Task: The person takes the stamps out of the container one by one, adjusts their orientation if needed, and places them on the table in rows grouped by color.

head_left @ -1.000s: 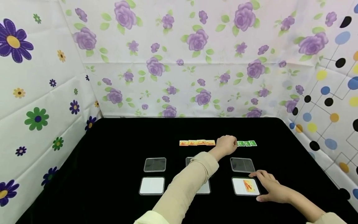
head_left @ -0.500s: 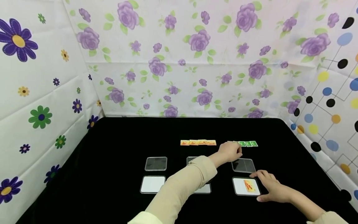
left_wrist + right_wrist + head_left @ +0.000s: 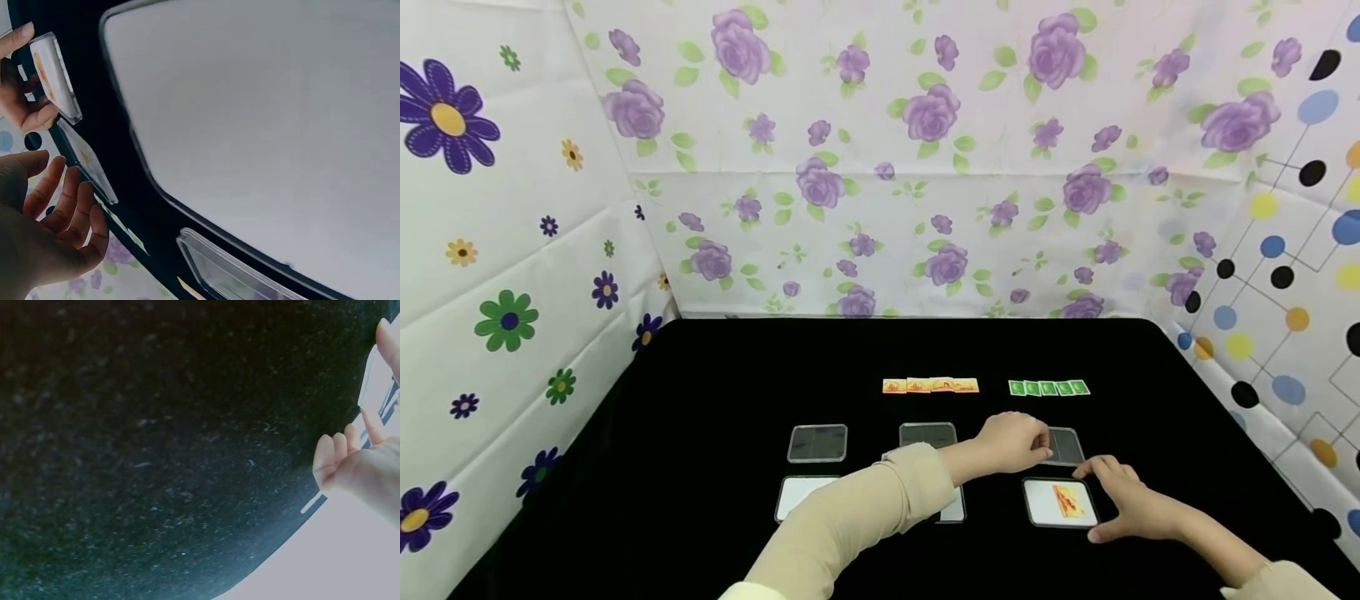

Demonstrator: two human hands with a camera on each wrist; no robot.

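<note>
My left hand reaches across, over the left part of the right-hand clear plastic lid. In the left wrist view its loosely curled fingers hold nothing. My right hand holds the right side of a shallow white case with a clear rim, index finger at the upper corner and thumb at the lower one. A small orange-and-yellow card lies on the white surface, toward its right. Behind are an overlapping row of several green cards and a row of orange picture cards.
Another clear lid lies at left, and a third in the middle. In front of them are a left white case and a middle one, both partly covered by my left sleeve. Patterned cloths surround the black table.
My left hand has drawn back from the green card row toward me, uncovering the whole row, and is now over the right lid. My right hand stays at the case with the card.
</note>
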